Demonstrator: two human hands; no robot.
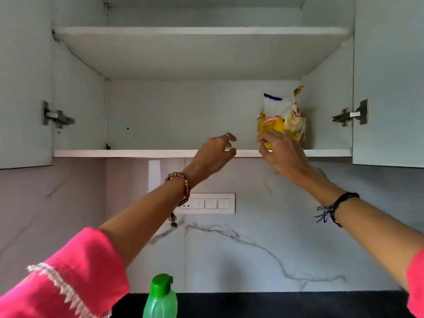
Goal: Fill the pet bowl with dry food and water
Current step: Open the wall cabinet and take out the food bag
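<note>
fingers (263, 143) of right hand (284, 157) spread, touching yellow pet food bag (278, 122) at 2 o'clock on cabinet shelf (137, 153), not yet closed. left hand (215, 154) half-open, empty. best pinch low, steady from 9 o'clock, draw out upright.

Both arms are raised to an open wall cabinet (78, 111). The right hand (281, 154) is spread at the foot of a yellow pet-food bag (281, 120) — contact cannot be told. The left hand (214, 157) is held open just beside it, at the lower shelf (126, 153).
</note>
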